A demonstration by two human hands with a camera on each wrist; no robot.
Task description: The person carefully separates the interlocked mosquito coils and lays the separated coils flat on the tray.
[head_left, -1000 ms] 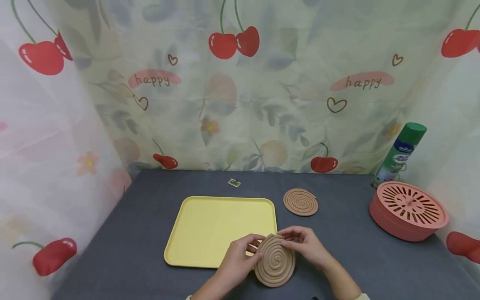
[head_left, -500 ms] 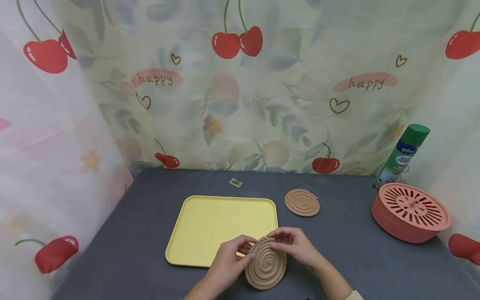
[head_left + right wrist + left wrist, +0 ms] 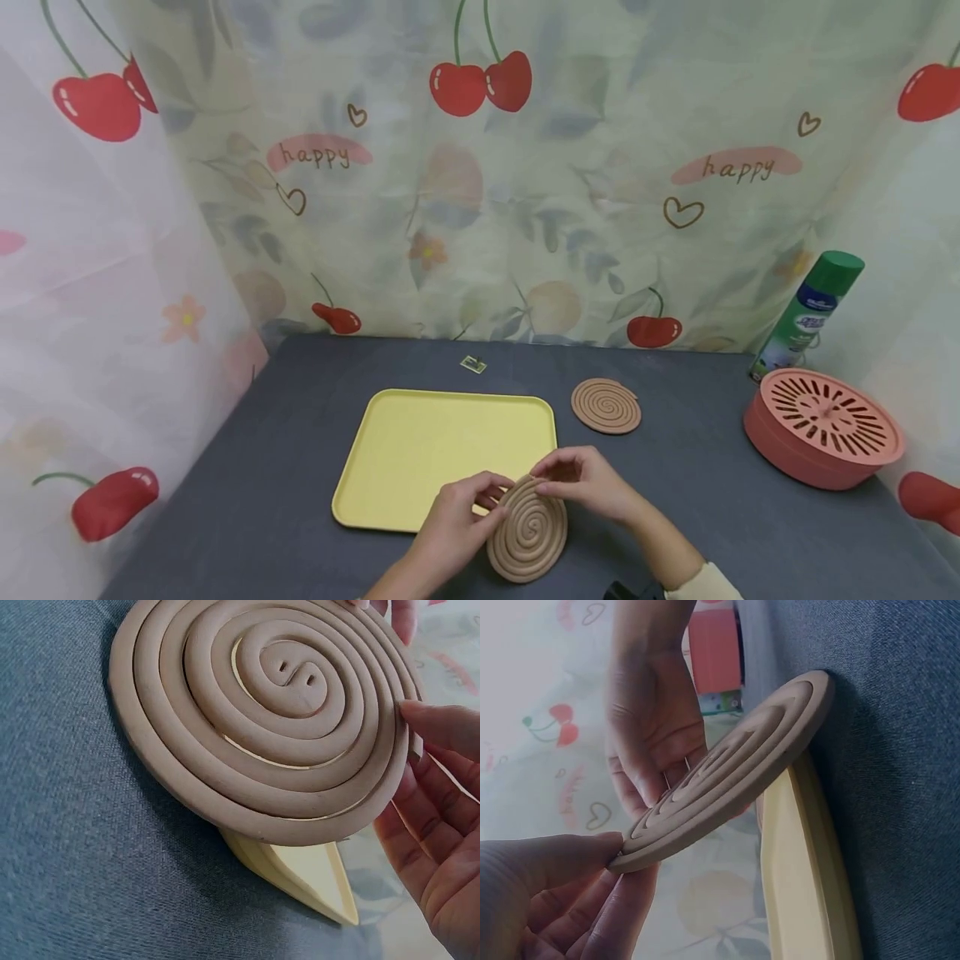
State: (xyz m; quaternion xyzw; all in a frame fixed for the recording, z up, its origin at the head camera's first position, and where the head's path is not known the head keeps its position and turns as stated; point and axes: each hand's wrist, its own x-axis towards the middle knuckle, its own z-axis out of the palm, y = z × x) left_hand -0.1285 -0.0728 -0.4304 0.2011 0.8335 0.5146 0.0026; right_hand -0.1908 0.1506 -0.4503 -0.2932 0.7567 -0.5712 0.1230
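Between both hands a brown spiral mosquito coil (image 3: 528,532) stands tilted, its lower edge close to the dark tabletop. My left hand (image 3: 453,518) pinches its left upper rim between thumb and fingers. The right hand (image 3: 592,487) pinches the top edge, thumb on the front face and fingers behind, as the right wrist view also shows with the coil's centre slots (image 3: 296,675). Behind the coil lies a yellow tray (image 3: 442,458), whose front right corner is covered by hands and coil. A second mosquito coil (image 3: 606,406) lies flat beyond the tray's right side.
At the right stands a round pink box (image 3: 821,429) with a slotted lid, a green spray can (image 3: 806,317) behind it. A small metal stand (image 3: 473,364) lies past the tray's back edge. Patterned curtains (image 3: 480,208) enclose the back and sides of the table.
The mosquito coil and both hands have shifted left and slightly toward the body. The right hand still pinches the top edge. The head view has turned slightly.
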